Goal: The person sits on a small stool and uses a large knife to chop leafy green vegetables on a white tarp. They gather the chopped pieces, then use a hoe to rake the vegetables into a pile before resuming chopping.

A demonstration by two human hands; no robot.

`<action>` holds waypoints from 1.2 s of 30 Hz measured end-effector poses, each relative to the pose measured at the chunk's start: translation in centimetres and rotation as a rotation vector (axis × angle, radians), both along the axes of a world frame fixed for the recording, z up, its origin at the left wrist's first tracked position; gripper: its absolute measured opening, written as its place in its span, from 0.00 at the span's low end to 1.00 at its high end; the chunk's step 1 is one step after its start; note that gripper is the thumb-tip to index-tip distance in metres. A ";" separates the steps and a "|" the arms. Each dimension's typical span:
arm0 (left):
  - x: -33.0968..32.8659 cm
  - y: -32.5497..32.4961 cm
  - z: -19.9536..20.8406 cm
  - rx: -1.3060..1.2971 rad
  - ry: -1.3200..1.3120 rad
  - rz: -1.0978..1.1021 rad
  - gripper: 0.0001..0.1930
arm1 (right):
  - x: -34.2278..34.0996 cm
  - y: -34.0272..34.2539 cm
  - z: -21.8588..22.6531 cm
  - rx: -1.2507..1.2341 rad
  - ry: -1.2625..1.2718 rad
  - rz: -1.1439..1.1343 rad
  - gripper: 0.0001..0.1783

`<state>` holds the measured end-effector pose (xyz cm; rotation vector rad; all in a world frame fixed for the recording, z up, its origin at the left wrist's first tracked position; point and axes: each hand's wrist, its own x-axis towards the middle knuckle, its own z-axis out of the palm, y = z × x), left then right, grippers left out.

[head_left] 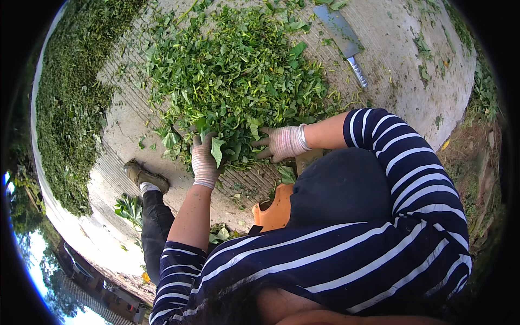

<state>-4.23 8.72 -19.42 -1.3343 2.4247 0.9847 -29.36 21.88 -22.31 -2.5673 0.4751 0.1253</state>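
A heap of chopped green leaves and stems [238,70] lies on the ridged concrete in front of me. At its near edge is my left hand [205,157], in a pale glove with darker fingers, closed on some green leaves [217,150]; its thumb is hidden. Facing it from the other side, my right hand [281,143], gloved the same way, reaches into the heap's edge. The right fingers are spread and touch leaves, their tips partly covered. Loose larger leaves lie between the two hands.
A broad-bladed knife [341,33] lies on the concrete at the far right, its metal handle toward me. More chopped greens [73,103] are spread along the left. My shoe [146,176] is left of the heap, and an orange plastic piece [275,208] sits beside my dark-clad knee [344,187].
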 end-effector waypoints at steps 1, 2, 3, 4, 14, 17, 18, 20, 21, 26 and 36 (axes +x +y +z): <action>0.9 0.5 -0.1 -0.019 0.076 -0.058 0.41 | -0.5 -0.5 0.1 -0.019 0.115 0.044 0.15; 1.8 1.0 -0.6 0.017 0.010 -0.073 0.40 | -1.3 -1.3 0.3 -0.073 0.073 -0.003 0.17; 2.6 1.4 -1.5 0.043 0.017 0.108 0.40 | -2.2 -2.3 0.4 -0.088 0.105 -0.001 0.18; 3.4 2.1 -2.6 0.051 0.088 0.294 0.39 | -2.6 -3.7 0.6 -0.088 0.157 0.000 0.20; 6.9 3.9 -6.6 0.864 0.391 1.490 0.28 | -9.1 -6.9 3.3 0.004 -0.207 -1.262 0.30; 3.4 6.9 -5.1 0.859 0.447 1.548 0.23 | -9.8 -1.6 1.0 0.076 -0.063 -1.785 0.29; 2.0 7.2 -4.9 0.908 0.422 1.652 0.22 | -8.7 0.5 0.2 0.163 -0.066 -1.944 0.31; -0.8 7.8 -4.4 0.970 0.463 1.769 0.22 | -5.4 4.0 -0.8 0.269 0.018 -1.800 0.32; -2.3 7.8 -4.2 0.962 0.495 1.805 0.22 | -3.4 4.6 -1.3 0.402 -0.013 -1.695 0.32; -9.2 4.3 -3.5 0.948 0.543 1.726 0.26 | 0.5 -1.1 -0.8 0.500 -0.326 -1.255 0.35; -11.6 -16.2 -2.3 -0.274 0.104 0.209 0.39 | -6.8 -18.3 3.1 0.075 0.112 -1.143 0.35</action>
